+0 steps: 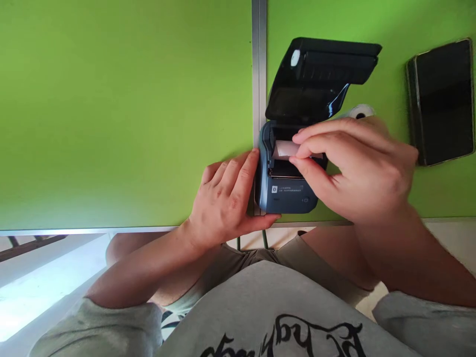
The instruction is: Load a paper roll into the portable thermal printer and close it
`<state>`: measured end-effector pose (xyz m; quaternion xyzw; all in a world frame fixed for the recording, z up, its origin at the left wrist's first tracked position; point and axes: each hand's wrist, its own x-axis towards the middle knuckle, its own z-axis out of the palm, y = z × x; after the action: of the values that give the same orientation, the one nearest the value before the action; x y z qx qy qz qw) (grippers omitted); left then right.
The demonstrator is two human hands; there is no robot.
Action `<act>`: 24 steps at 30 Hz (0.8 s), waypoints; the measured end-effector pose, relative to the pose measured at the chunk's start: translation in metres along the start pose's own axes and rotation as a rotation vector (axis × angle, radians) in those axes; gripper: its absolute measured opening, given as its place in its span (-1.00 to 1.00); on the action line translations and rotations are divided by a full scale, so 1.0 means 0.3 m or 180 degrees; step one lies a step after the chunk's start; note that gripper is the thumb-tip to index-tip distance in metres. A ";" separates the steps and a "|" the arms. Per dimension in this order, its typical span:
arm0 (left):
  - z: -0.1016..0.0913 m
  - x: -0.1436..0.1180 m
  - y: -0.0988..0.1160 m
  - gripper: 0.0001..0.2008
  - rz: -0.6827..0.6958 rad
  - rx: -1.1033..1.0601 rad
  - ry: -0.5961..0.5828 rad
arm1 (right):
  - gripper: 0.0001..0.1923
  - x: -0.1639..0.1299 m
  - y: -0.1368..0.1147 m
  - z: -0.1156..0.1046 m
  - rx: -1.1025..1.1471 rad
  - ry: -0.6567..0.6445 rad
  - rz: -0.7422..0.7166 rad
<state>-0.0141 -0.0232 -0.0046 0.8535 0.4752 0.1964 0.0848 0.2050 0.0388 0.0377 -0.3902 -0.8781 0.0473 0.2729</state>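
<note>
A small dark blue-grey portable label printer (288, 196) lies at the table's front edge, its black lid (323, 64) swung up and back. Inside its bay sits a white paper roll (285, 148), partly covered by fingers. With thumb and fingertips, my right hand (366, 168) pinches this roll from above. Against the printer's left side rests my left hand (228, 198), fingers along the wall and thumb at the front edge, holding it steady. Behind my right hand a second white roll (362, 110) is partly hidden.
A black smartphone (444, 101) with a dark screen lies at the right, seemingly on another dark flat thing. The green table (130, 109) is split by a metal seam (259, 64) running under the printer's left side. My legs are below the front edge.
</note>
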 end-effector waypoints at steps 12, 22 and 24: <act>0.000 -0.007 -0.005 -0.24 0.0215 -0.0212 0.0193 | -0.79 -0.017 -0.007 -0.021 0.0908 -0.0038 -0.0410; -0.008 -0.006 -0.007 -0.47 0.0073 -0.0406 0.0017 | -0.86 -0.033 0.004 -0.009 0.1157 -0.0226 -0.0294; -0.008 -0.006 -0.009 -0.47 0.0098 -0.0441 0.0002 | -0.86 -0.039 0.014 -0.024 0.1247 -0.0108 -0.0259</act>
<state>-0.0181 -0.0233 -0.0036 0.8527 0.4473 0.2304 0.1404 0.2177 0.0325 0.0373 -0.2929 -0.8716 0.2128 0.3305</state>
